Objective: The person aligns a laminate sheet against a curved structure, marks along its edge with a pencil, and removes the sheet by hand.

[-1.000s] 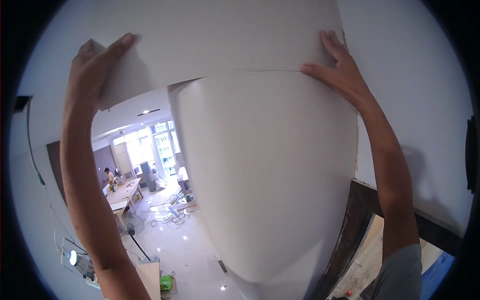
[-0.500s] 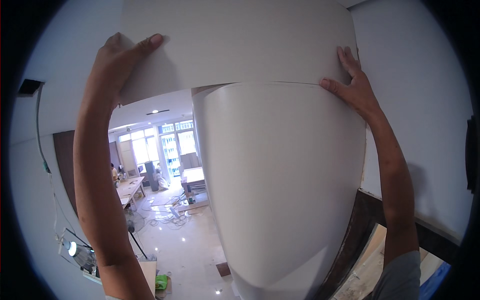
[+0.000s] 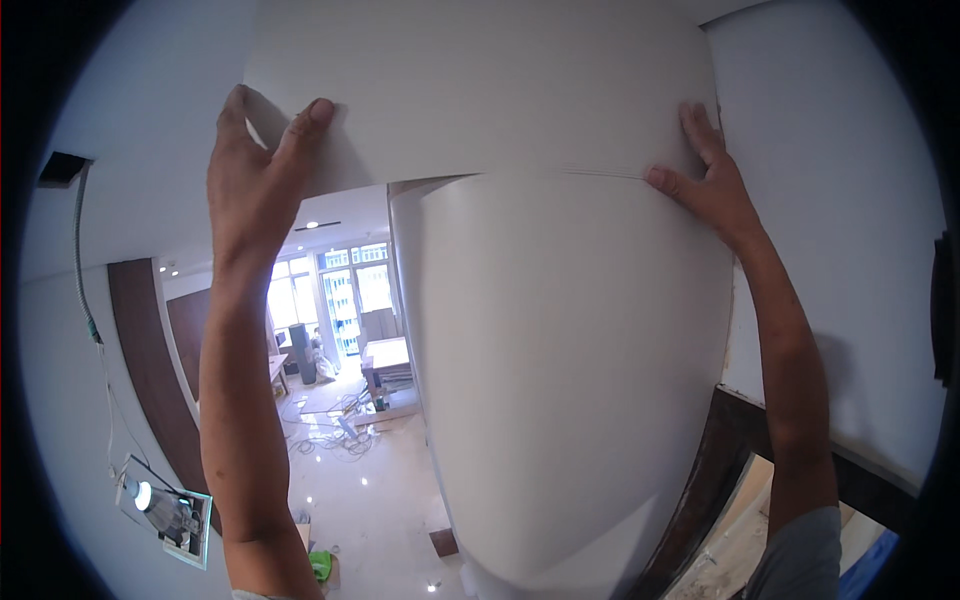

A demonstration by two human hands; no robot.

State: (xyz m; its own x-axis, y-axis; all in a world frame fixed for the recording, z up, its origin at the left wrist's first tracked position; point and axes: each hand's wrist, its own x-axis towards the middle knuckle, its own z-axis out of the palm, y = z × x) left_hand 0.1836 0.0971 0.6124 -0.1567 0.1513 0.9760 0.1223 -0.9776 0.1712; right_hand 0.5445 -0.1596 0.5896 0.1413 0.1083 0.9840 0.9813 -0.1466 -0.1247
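Note:
Overhead, a flat white board (image 3: 480,80) lies above a curved white panel (image 3: 560,360), with a thin seam between them on the right. My left hand (image 3: 260,175) grips the board's left end, thumb on its face and fingertips at the side edge. My right hand (image 3: 705,175) rests on the board's right end with fingers spread, its thumb tip at the seam.
Beyond a left gap lies a bright room with a work table (image 3: 385,352), loose cables (image 3: 340,440) and a green bag (image 3: 318,565). A lit lamp (image 3: 143,494) hangs lower left, below a conduit (image 3: 80,250). A dark frame (image 3: 700,460) borders the right.
The view has shifted, so board and both hands appear further right. My left hand has changed its hold at the board's left end, sitting more upright and farther right in the picture.

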